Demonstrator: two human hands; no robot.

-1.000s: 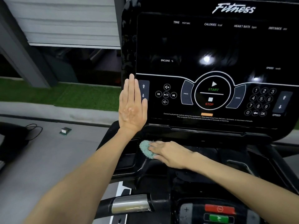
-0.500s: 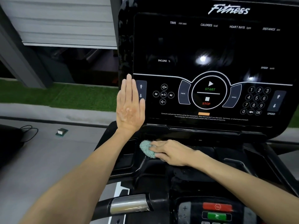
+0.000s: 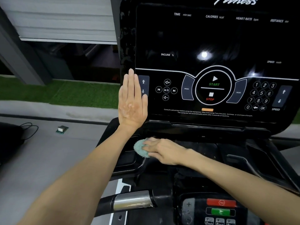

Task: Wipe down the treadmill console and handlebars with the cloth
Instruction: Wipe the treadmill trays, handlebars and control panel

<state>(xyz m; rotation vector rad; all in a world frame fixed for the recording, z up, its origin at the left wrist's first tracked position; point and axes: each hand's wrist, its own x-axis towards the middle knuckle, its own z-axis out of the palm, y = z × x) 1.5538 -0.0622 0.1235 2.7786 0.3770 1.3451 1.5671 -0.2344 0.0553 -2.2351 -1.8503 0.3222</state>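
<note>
The black treadmill console (image 3: 211, 46) fills the upper right, its dark screen above a row of START, STOP and number buttons. My left hand (image 3: 132, 101) lies flat with straight fingers against the console's left edge. Below the console, my right hand (image 3: 162, 151) presses a small pale green cloth (image 3: 140, 148) onto the black tray shelf (image 3: 203, 146), fingers curled over it. A black handlebar with a silver sensor band (image 3: 129, 202) runs across the bottom centre. Most of the cloth is hidden under my fingers.
A lower control panel with red and green buttons (image 3: 220, 208) sits at the bottom right. On the grey floor to the left lie a small boxy item (image 3: 61, 129) and a black cable (image 3: 27, 129). Green turf (image 3: 65, 93) lies beyond.
The view has drifted slightly. My right hand with the cloth has shifted a little on the tray shelf; my left hand stays flat on the console edge.
</note>
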